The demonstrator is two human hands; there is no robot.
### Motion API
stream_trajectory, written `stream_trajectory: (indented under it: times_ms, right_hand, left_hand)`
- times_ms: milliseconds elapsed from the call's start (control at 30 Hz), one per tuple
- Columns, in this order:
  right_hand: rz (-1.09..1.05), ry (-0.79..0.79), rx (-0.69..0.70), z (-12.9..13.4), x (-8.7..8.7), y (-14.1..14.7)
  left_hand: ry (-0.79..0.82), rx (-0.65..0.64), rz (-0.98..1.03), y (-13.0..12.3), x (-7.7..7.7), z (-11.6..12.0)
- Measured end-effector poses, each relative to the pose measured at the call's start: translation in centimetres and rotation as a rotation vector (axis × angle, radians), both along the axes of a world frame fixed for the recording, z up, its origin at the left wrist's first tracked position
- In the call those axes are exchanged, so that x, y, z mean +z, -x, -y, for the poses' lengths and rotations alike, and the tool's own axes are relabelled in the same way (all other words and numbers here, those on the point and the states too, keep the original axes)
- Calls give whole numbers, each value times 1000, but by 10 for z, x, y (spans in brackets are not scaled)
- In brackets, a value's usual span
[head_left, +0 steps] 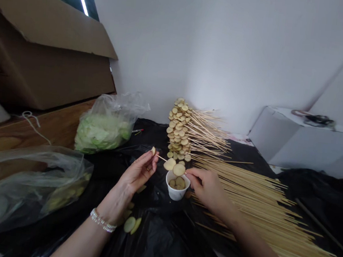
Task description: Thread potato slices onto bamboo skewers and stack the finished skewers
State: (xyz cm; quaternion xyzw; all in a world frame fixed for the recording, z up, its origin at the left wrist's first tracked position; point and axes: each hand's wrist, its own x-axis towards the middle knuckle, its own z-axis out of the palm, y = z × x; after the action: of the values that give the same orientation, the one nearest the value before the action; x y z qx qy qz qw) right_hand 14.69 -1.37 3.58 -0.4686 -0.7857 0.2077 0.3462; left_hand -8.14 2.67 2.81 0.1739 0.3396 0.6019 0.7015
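Note:
My left hand (140, 167) pinches a thin potato slice (153, 151) between thumb and fingers, close to the pointed end of a wooden skewer (161, 158). Two pale potato slices (179, 170) sit threaded on that skewer. At its other end my right hand (203, 186) is closed around the stick, beside the last slice. Directly below stands a white cup (175, 194) holding several small round slices (177, 182). Loose potato slices (129, 224) lie on black plastic sheeting (159, 238) under my left wrist.
Filled skewers (179, 129) are stacked against the wall, sticks pointing right. Many bare skewers (244, 198) spread across the right side. Left are a bag of chopped greens (104, 133), a clear bag with slices (68, 191) and a cardboard box (50, 73). A white box (285, 137) stands right.

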Motion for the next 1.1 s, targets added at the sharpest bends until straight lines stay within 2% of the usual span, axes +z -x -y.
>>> stream_trajectory:
  times_ms: [600,800,933,1100]
  right_hand:
    - [47,-7,1,1,1,0]
    - [86,-26,16,3,3,-1]
    - [187,-101,10,4,4,-2]
    - [414,-279,-61,9,4,-2]
  left_hand:
    - [-8,-3,-65,-2,-1,0]
    - [-40,37,-89,0,1,1]
    - [-71,2,-83,0,2,1]
    - [-113,-4,-122,0,0,0]
